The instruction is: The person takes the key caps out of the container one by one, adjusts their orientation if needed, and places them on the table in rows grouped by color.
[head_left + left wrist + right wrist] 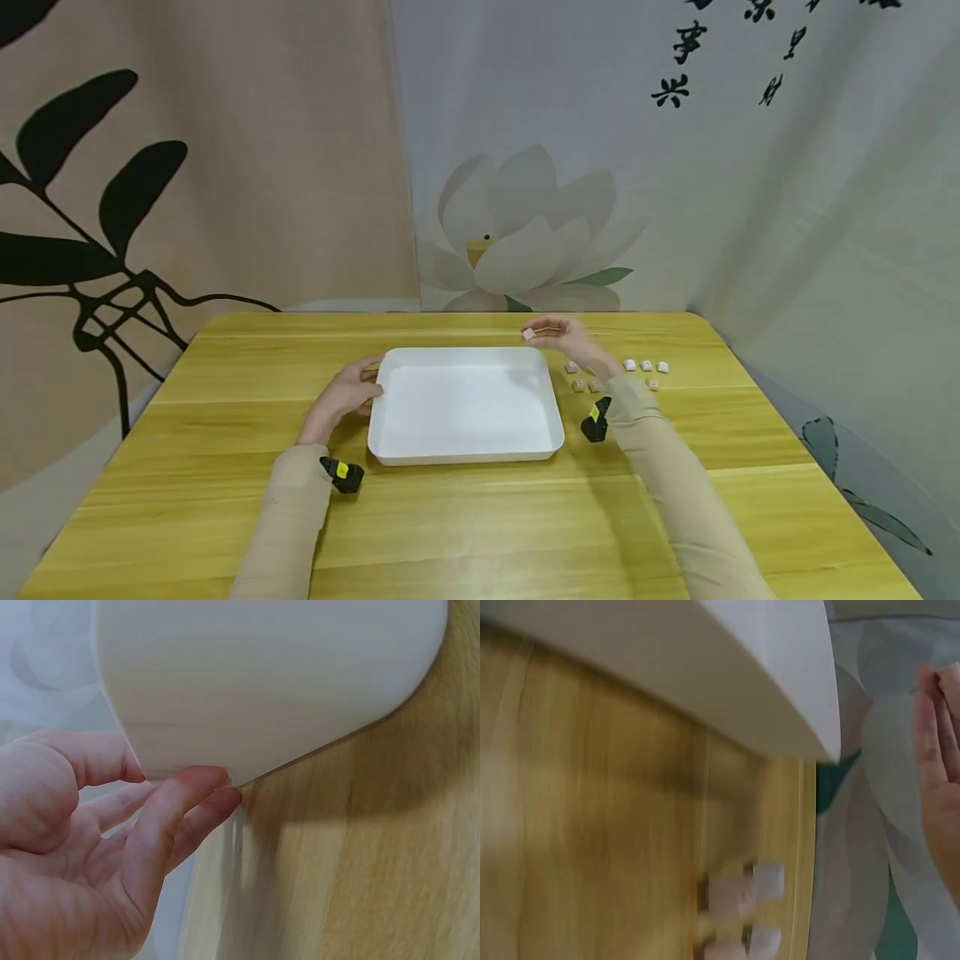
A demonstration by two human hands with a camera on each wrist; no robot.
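A shallow white tray (465,457) lies on the wooden table. At its left side my left hand (347,392) grips the rim and wall. The left wrist view shows the fingers of that hand (112,832) curled against the tray's outer wall (255,690). Above the tray's far right corner, my right hand (566,337) pinches a small pale cube (528,334) between its fingertips. In the right wrist view the right hand (945,772) is cut off by the frame's edge.
Several small cubes, white ones (647,366) and pinkish ones (578,386), lie right of the tray, some partly behind my right forearm. The wooden table (480,533) ends at a printed curtain (525,100) behind.
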